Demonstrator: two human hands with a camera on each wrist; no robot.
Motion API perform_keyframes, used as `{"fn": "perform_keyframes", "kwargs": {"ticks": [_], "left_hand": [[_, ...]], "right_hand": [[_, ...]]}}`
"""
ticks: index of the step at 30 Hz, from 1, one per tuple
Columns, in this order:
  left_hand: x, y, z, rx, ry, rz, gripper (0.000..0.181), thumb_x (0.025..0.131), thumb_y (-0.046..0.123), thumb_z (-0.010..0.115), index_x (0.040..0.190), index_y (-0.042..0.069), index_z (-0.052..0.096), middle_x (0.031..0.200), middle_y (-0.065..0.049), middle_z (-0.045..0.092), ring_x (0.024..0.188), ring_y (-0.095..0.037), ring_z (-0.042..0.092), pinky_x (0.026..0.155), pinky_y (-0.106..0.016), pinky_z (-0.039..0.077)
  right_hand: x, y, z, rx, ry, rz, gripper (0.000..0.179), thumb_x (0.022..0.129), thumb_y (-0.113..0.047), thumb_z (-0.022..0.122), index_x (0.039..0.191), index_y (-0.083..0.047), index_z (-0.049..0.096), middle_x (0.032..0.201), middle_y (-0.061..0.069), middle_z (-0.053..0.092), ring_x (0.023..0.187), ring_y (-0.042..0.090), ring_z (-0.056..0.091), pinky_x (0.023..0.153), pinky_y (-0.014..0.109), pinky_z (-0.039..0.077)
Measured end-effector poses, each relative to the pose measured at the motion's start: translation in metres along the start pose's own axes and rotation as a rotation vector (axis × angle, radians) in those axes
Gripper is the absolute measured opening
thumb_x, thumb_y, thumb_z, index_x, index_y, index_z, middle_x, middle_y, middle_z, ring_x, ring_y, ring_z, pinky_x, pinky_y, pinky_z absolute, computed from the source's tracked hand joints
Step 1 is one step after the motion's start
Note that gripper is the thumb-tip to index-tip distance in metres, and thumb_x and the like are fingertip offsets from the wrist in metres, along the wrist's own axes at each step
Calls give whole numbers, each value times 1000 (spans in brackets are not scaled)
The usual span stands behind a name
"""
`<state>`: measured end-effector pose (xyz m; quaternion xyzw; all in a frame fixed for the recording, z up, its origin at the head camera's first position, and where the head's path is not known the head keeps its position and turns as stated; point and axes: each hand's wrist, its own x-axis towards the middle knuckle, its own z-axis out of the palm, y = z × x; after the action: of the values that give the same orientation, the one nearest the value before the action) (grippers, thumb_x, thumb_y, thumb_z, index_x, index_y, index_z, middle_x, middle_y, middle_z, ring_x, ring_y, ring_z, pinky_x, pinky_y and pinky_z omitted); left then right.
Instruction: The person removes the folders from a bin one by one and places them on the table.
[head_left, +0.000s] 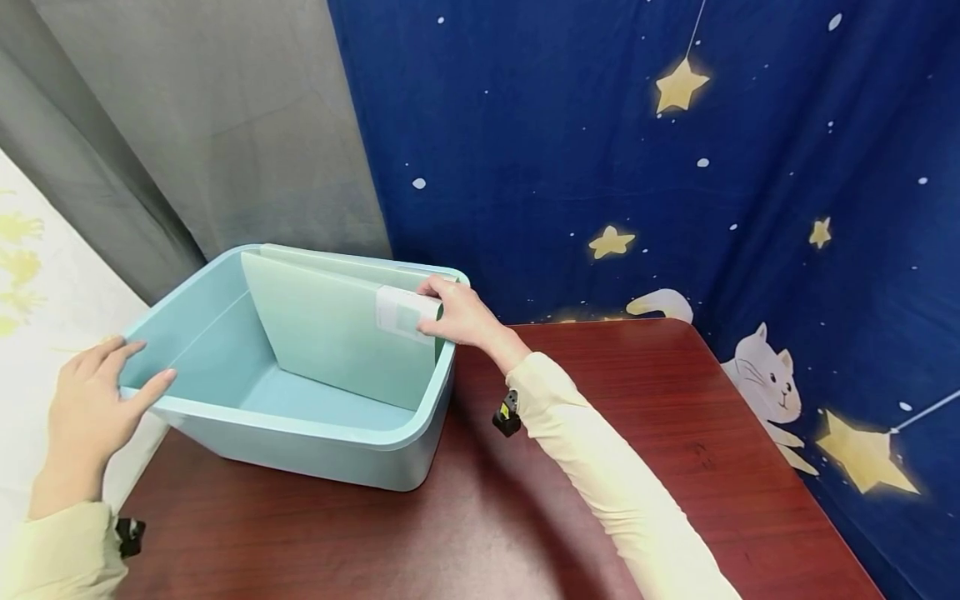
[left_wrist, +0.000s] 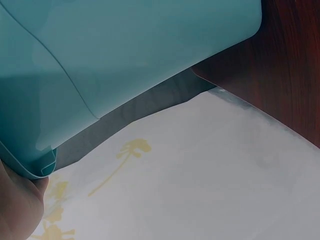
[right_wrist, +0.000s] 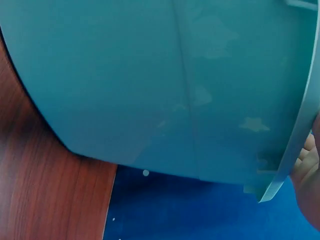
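Note:
A light blue plastic bin [head_left: 300, 428] stands on the table, tilted in the head view. Inside it, a pale green folder [head_left: 330, 325] with a white label [head_left: 397, 312] stands on edge along the far side, its covers slightly apart at the top. My right hand [head_left: 465, 315] pinches the folder's upper right corner, thumb in front and fingers behind, just above the bin's right rim. At the bin's left corner, my left hand [head_left: 93, 404] grips the rim, thumb and fingertips reaching over it. The right wrist view shows the bin's outer wall [right_wrist: 125, 90], with part of the hand beyond the rim.
The reddish-brown wooden table [head_left: 600, 400] extends to the right of the bin. Behind it hang a grey curtain [head_left: 247, 125] and a blue star-patterned curtain [head_left: 540, 150]. A white cloth with yellow prints [left_wrist: 200, 170] lies beyond the table's left edge.

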<state>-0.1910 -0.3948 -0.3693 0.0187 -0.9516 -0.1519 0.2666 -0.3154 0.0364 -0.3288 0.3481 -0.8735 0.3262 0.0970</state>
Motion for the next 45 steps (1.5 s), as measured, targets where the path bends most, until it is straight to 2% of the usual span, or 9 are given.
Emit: {"fn": "perform_keyframes", "kwargs": {"ticks": [4, 10, 19, 23, 30, 40, 45], "left_hand": [[0, 0, 0, -5, 0, 2, 71, 87, 46, 49, 131, -8, 39, 139, -31, 28, 131, -47, 15, 108, -54, 9], [0, 0, 0, 1, -13, -3, 73, 86, 47, 50, 132, -9, 37, 140, -31, 26, 131, -47, 14, 108, -55, 9], [1, 2, -1, 5, -9, -5, 73, 86, 48, 50, 132, -9, 38, 139, -32, 28, 131, -48, 15, 108, -55, 9], [2, 0, 0, 6, -20, -1, 74, 86, 48, 51, 132, -8, 38, 139, -31, 27, 131, -47, 15, 108, -55, 9], [4, -2, -3, -3, -41, 14, 72, 84, 44, 53, 130, -10, 39, 137, -32, 29, 131, -47, 15, 108, -54, 9], [5, -1, -6, 24, -61, -9, 75, 84, 47, 52, 133, -7, 36, 140, -29, 28, 132, -46, 14, 106, -58, 11], [5, 1, -7, 30, -81, -8, 75, 84, 47, 52, 135, -6, 35, 140, -28, 27, 131, -46, 13, 104, -60, 13]], "right_hand": [[0, -4, 0, 0, -14, -20, 32, 72, -12, 70, 102, -10, 59, 97, 1, 64, 82, 12, 55, 73, 20, 45], [-1, -7, 4, 4, 50, -60, 31, 75, -9, 67, 105, -9, 62, 100, 2, 65, 85, 12, 56, 77, 19, 44], [-2, -13, 8, 128, 130, -94, 29, 79, -6, 62, 108, -6, 64, 105, 5, 65, 84, 11, 55, 75, 15, 44], [-1, -16, 7, 188, 204, -88, 30, 80, -4, 62, 109, -4, 64, 108, 8, 65, 88, 12, 56, 75, 14, 45], [1, -23, -3, 299, 369, -56, 31, 76, 0, 65, 107, -2, 64, 102, 11, 66, 78, 14, 59, 64, 17, 49], [-4, -34, -19, 398, 487, -66, 33, 73, 4, 67, 106, 1, 64, 103, 16, 65, 79, 19, 64, 64, 23, 54], [-15, -56, -37, 446, 536, -65, 32, 73, 10, 63, 105, 8, 62, 99, 22, 64, 76, 27, 66, 61, 27, 55]]}}
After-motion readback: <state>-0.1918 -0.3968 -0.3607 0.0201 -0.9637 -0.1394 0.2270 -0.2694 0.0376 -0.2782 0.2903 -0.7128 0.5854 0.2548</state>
